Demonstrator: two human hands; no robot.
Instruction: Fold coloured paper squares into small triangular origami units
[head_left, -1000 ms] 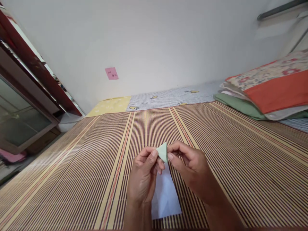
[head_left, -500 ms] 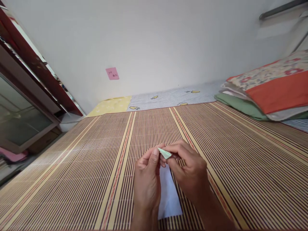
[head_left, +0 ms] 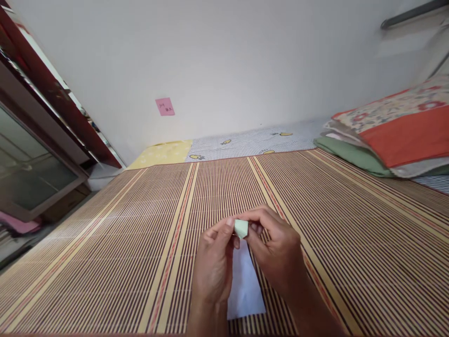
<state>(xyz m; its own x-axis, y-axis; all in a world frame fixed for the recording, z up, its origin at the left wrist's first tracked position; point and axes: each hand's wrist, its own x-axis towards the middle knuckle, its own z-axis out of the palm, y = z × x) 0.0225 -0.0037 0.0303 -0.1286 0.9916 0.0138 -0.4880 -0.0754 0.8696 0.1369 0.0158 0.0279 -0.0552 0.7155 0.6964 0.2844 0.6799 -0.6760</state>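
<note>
Above the white sheet [head_left: 245,285], left hand [head_left: 213,264] and right hand [head_left: 278,245] pinch the folded green paper [head_left: 241,228]; align edges before creasing.

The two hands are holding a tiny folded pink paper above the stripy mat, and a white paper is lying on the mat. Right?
Not quite: the head view shows that the tiny folded paper is pale green, not pink. The left hand and right hand do hold it above the brown-and-tan striped mat, where the white rectangular paper lies.
</note>
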